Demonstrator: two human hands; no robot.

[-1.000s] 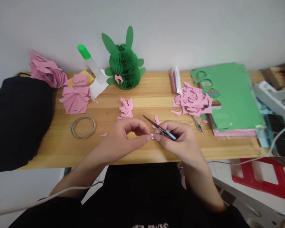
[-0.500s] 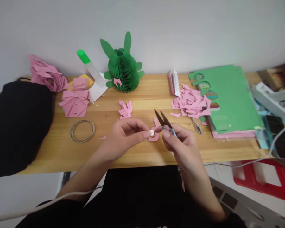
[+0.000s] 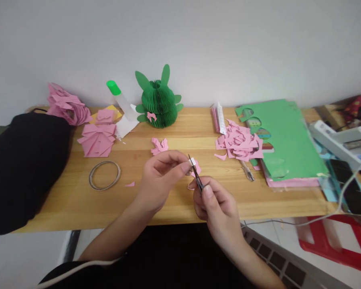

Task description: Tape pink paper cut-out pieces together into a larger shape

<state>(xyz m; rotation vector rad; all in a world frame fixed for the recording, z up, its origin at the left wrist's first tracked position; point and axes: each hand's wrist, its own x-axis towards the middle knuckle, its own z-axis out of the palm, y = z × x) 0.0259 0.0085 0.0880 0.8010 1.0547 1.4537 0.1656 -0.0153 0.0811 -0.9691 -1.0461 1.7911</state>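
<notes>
Thumb and fingertip of the left hand [image 3: 161,178] pinch a small white piece [image 3: 192,161], while the right hand [image 3: 218,204] is curled around a pair of dark-bladed scissors [image 3: 197,179]. Beneath both hands runs the wooden table [image 3: 75,206], its near edge just in front of the person's black clothing and its far edge along the pale wall; a broad strip of wood grain gives room along the front on either side of the hands. Soft black fabric [image 3: 27,160] bulges over the left end, and a flat stack of green card [image 3: 295,140] with rounded cut-outs bounds the right. Toward the wall stands a green paper figure [image 3: 158,104], two pleated, rounded tiers with flat oval ears. Crumpled, angular pink offcuts [image 3: 239,140] heap up beside the card, well apart from the right hand. A thin ring [image 3: 90,176] lies left of the left hand, with a pointed pink sliver [image 3: 130,184] between them. Under the scissors, a pink cut piece [image 3: 197,167] is partly hidden. The blades lie nearly together, crossing the white square at the left fingertips; whether they bite into it cannot be told.
</notes>
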